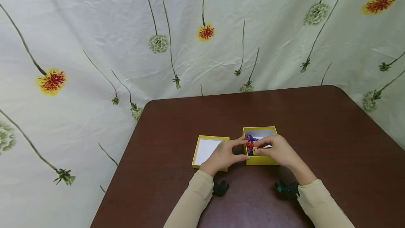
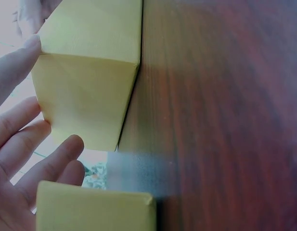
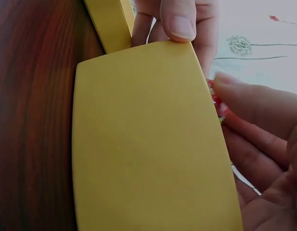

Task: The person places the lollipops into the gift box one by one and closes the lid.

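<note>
A yellow box (image 1: pixel 261 160) with a pale inside stands on the table, several shiny purple and red wrapped candies (image 1: pixel 249 144) along its left side. My left hand (image 1: pixel 224 154) touches the box's left side, fingers spread and fairly straight. Its thumb (image 3: pixel 181 29) rests on the near wall's top edge, while fingertips (image 2: pixel 42 122) meet the left wall in the left wrist view. Over the box opening, my right hand (image 1: pixel 278 149) pinches a small candy in a red and yellow wrapper (image 3: pixel 218 103) between thumb and fingers. The box wall partly hides that candy in the right wrist view.
A shallow yellow lid (image 1: pixel 202 152), white inside, lies left of the box, partly behind my left hand. Both are on a dark reddish-brown table (image 1: pixel 177 122). A flower-printed white cloth (image 1: pixel 126 27) hangs behind the table's far edge.
</note>
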Action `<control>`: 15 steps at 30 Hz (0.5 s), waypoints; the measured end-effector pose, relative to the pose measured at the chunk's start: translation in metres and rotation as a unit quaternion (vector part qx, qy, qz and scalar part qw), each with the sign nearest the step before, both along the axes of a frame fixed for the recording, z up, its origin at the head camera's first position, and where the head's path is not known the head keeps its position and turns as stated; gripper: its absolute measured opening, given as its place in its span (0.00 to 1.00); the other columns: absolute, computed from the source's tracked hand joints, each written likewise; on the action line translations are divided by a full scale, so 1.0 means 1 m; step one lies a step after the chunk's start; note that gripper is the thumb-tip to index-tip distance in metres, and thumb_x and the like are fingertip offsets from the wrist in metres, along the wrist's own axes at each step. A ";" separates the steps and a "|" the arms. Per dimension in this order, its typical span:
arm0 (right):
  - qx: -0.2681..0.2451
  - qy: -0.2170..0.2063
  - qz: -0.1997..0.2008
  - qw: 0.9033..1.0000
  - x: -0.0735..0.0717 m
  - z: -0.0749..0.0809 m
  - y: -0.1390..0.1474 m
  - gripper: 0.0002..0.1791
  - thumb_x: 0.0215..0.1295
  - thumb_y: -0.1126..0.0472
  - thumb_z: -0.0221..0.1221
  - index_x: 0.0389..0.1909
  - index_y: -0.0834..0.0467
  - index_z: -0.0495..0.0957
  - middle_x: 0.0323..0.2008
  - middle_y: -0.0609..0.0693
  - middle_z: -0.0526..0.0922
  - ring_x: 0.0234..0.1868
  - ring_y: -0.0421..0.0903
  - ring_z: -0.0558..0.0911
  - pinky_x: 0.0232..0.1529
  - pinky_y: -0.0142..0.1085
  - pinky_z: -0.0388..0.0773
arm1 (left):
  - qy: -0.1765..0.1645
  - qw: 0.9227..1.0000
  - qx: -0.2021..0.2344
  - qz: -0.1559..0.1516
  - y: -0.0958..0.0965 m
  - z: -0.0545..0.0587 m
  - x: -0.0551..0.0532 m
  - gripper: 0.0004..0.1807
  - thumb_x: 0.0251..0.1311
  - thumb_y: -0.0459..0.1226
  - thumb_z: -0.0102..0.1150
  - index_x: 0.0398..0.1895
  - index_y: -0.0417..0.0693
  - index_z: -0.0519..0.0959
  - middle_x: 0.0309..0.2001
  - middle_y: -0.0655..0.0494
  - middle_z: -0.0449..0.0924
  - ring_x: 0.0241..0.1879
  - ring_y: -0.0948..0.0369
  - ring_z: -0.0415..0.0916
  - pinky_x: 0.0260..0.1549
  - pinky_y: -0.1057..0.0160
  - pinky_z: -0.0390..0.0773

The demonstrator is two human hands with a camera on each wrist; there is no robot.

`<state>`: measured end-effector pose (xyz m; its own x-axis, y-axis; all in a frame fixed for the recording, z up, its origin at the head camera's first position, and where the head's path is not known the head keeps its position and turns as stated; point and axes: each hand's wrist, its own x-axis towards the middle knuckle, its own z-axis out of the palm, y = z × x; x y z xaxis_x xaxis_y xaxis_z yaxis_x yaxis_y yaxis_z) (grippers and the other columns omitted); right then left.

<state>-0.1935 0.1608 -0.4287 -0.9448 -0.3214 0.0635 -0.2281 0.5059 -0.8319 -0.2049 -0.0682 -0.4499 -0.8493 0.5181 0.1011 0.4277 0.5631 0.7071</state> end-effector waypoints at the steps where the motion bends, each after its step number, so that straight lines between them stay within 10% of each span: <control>1: 0.001 0.001 0.002 1.000 0.000 0.000 -0.001 0.09 0.62 0.62 0.69 0.39 0.63 0.88 0.37 0.55 0.88 0.41 0.49 0.81 0.35 0.29 0.81 | 0.001 1.000 -0.001 -0.001 0.000 0.000 0.000 0.32 0.59 0.52 0.69 0.67 0.56 0.76 0.72 0.63 0.68 0.69 0.58 0.70 0.67 0.56 0.71; 15: 0.020 0.007 0.014 1.000 0.000 0.002 -0.002 0.04 0.60 0.66 0.69 0.35 0.63 0.87 0.34 0.53 0.89 0.40 0.49 0.81 0.36 0.28 0.80 | -0.007 1.000 -0.002 0.001 0.000 0.000 0.002 0.32 0.59 0.51 0.69 0.68 0.58 0.75 0.73 0.63 0.67 0.70 0.58 0.70 0.68 0.56 0.71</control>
